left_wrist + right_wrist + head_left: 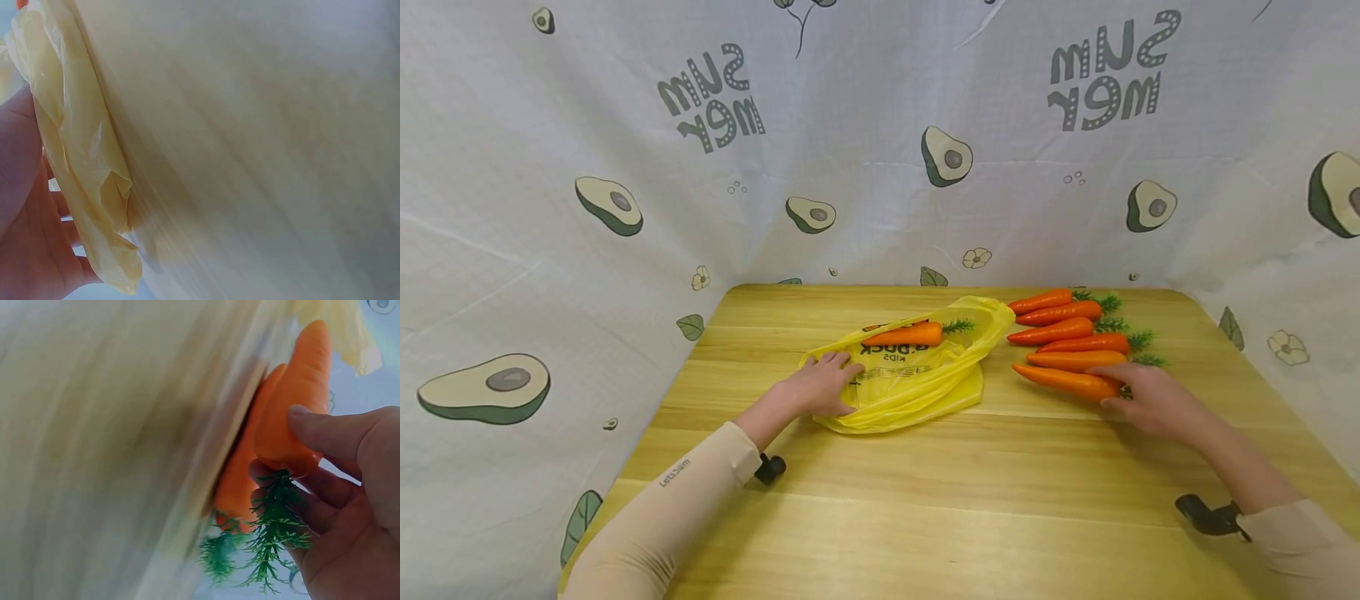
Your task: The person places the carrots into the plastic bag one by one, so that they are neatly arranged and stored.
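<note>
A yellow plastic bag (955, 387) with dark print lies on the table, its mouth spread toward the left. One orange carrot (910, 335) with a green top lies in the bag's mouth. My left hand (822, 383) rests at the bag's left edge with fingers spread; in the left wrist view, the bag's crumpled film (81, 131) partly covers those fingers. At the right, my right hand (1153, 402) pinches the nearest carrot (297, 394) at its thick end, thumb on top and fingers beneath, its green leaves (278, 519) hanging by the palm.
Several more orange carrots (1071, 330) lie in a row right of the bag, tips pointing left. They sit on a light wooden table (925, 517). A white curtain (865, 125) with avocado prints surrounds the table's back and sides.
</note>
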Tool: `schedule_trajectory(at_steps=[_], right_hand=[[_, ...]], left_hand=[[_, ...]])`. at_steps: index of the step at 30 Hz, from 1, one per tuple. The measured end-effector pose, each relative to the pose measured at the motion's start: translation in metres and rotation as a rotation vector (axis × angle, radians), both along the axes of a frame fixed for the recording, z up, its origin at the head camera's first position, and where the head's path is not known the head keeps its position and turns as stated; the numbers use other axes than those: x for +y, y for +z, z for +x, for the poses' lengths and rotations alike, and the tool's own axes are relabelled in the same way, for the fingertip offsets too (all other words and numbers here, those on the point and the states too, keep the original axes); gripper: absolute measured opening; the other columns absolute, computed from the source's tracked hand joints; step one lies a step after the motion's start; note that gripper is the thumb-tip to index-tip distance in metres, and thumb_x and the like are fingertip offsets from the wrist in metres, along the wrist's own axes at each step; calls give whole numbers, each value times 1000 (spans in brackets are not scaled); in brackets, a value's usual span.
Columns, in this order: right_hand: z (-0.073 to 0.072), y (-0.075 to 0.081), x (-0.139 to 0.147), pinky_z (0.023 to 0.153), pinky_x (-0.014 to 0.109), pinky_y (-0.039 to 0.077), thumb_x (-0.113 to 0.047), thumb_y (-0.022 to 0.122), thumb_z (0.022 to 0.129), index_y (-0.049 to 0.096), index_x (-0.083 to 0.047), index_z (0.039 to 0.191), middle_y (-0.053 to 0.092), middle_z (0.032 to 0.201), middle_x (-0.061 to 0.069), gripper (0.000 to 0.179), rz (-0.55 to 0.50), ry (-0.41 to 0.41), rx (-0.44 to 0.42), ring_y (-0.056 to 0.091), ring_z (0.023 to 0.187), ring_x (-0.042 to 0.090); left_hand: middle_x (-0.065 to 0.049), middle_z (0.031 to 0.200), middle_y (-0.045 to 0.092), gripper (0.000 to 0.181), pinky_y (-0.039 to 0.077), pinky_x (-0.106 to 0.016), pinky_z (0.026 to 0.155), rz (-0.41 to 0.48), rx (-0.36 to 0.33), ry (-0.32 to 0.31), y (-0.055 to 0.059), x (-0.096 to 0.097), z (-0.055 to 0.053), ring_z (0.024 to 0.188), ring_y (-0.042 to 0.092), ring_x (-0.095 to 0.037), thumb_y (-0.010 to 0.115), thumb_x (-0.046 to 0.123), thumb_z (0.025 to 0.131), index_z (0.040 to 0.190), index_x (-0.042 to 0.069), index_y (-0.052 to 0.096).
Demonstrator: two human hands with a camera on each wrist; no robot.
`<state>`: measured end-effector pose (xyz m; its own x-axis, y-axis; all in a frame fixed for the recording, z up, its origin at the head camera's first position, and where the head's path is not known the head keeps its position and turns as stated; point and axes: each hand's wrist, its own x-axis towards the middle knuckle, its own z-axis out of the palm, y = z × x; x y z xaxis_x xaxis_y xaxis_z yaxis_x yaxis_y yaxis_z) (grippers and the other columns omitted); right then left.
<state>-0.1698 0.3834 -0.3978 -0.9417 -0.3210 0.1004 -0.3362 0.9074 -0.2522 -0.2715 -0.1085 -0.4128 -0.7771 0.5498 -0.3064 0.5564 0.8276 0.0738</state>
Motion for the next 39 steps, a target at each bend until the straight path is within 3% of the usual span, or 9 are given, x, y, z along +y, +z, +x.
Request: schedule_trajectory(at_steps=[9,16,20,29,39], right_hand=[[0,18,-12,81,56,55,-5,81,81,66,6,123,71,111,23,46,-31,67,100,68,96,39],[-5,30,-23,84,57,54,-3,81,81,68,2,124,71,115,20,45,-56,92,104,66,102,38],[-9,36,-31,80,50,55,-3,83,79,69,0,124,72,115,15,46,-50,114,132,67,97,31],[-15,56,-53,87,55,53,-3,78,85,65,0,130,69,122,19,47,-55,126,32,65,103,33],[-25,63,-75,84,50,54,-3,79,85,65,-5,132,69,125,15,50,-89,162,22,64,98,26]], left_hand=[[-14,166,23,78,22,-65,118,-7,-3,8,1,1,0,153,22,-37,67,51,94,158,22,34],[-14,165,24,78,22,-66,118,1,-4,5,3,1,1,153,23,-36,67,49,94,158,21,34],[-14,165,25,77,23,-66,118,3,-3,2,3,1,1,152,23,-36,68,49,94,157,21,35],[-17,164,26,78,27,-68,115,6,-6,-11,5,2,2,152,24,-38,69,48,93,157,18,36],[-16,165,26,78,27,-68,115,-21,7,-8,4,3,1,151,25,-38,68,49,93,157,18,35]])
